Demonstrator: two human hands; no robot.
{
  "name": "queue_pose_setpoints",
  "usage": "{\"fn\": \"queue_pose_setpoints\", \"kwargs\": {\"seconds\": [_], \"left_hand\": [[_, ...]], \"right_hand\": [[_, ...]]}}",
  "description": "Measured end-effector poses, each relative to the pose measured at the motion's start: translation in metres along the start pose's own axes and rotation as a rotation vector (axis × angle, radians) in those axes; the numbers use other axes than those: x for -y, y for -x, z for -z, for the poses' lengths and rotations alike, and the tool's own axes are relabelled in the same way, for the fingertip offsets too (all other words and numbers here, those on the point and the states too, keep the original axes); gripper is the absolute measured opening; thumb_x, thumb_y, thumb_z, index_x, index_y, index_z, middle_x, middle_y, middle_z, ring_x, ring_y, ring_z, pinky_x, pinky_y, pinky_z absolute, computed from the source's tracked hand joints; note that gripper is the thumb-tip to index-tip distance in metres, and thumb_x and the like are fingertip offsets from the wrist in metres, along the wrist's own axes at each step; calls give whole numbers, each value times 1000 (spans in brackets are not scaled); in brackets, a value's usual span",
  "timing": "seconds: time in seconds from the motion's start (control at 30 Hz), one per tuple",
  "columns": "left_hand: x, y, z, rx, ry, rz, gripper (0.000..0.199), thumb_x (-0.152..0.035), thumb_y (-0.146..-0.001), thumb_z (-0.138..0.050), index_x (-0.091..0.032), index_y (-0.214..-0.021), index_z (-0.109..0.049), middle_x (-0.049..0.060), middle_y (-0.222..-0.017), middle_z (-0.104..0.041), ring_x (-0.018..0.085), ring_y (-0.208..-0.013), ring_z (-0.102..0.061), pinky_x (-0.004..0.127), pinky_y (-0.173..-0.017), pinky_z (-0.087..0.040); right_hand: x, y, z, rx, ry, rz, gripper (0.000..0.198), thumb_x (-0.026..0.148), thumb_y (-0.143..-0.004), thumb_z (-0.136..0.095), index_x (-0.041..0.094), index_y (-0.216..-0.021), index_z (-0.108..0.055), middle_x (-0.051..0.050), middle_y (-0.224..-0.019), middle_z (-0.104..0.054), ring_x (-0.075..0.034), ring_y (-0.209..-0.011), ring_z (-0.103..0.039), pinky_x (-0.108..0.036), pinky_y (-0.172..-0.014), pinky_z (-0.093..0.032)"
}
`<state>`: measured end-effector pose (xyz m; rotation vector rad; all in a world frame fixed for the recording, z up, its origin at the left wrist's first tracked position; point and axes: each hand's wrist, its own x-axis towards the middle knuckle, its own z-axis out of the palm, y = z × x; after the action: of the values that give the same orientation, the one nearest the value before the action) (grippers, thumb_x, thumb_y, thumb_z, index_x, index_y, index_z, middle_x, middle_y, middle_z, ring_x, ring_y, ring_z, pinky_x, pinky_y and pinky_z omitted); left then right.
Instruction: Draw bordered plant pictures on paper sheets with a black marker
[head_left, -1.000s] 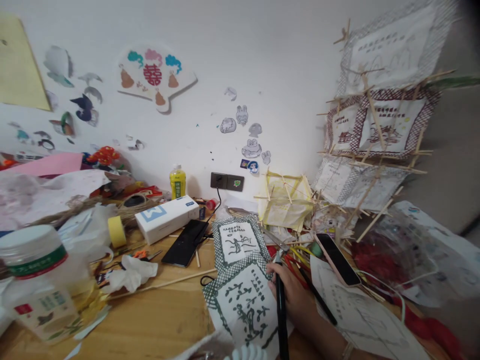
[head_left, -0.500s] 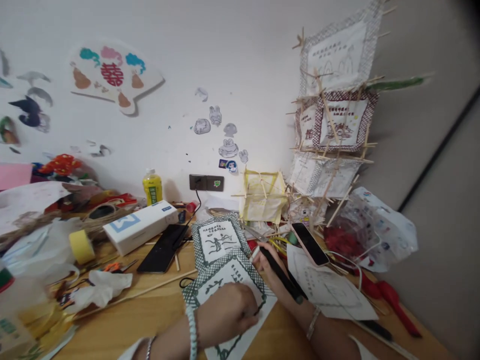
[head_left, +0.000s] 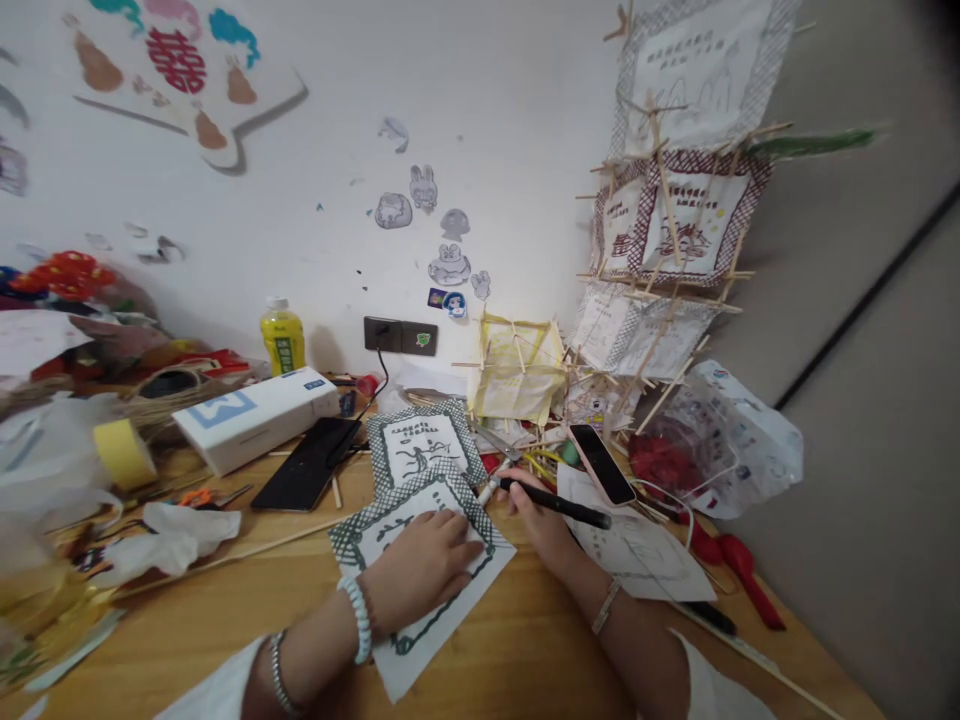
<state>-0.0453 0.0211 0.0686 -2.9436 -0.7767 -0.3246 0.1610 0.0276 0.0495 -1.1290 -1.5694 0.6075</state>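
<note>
- Head view: left hand (head_left: 421, 572), loosely spread, rests on the lower bordered sheet (head_left: 409, 505)
- Right hand (head_left: 544, 525) pinches a black marker (head_left: 562, 502)
- Pink-edged phone (head_left: 602, 465) lies near it

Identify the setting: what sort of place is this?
Probably a craft workspace, home or studio unclear. On the wooden table, the left hand rests on an inked sheet and the right hand holds a black pen; stick-framed illustrated panels stand at the right.
</note>
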Motion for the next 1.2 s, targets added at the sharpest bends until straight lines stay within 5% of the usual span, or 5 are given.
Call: {"fn": "queue_pose_setpoints", "kwargs": {"seconds": [0.17,0.6,0.8,1.2], "left_hand": [[0,1,-2,-13,-4,-27,14,-21,-92,-50,-23,-102,-60,6,-101,-60,24,-95,-53,36,-80,-42],[10,9,-2,-20,8,-82,29,-20,-89,-55,-28,-117,-58,9,-115,-59,29,-105,-51,41,-87,-40],[8,8,4,27,21,-61,24,-19,-88,-54,-26,-110,-60,8,-116,-59,29,-105,-52,43,-86,-41],[24,19,-2,-53,-80,-208,23,-12,-94,-46,-21,-109,-61,6,-130,-57,27,-113,-52,39,-91,-40]], "right_hand": [[-6,0,-4,46,-73,-41,36,45,-90,-44,16,-88,-65,1,-60,-54,-12,-50,-47,-24,-50,-41],[3,-3,-2,38,-230,-271,31,43,-80,-47,19,-62,-51,5,-44,-46,-9,-37,-41,-21,-39,-30],[1,-3,-3,23,-232,-324,32,43,-81,-45,18,-61,-51,5,-43,-47,-9,-37,-42,-20,-39,-31],[-5,-1,4,274,-348,-194,20,37,-78,-58,18,-77,-59,0,-59,-65,-9,-40,-48,-20,-41,-36]]}}
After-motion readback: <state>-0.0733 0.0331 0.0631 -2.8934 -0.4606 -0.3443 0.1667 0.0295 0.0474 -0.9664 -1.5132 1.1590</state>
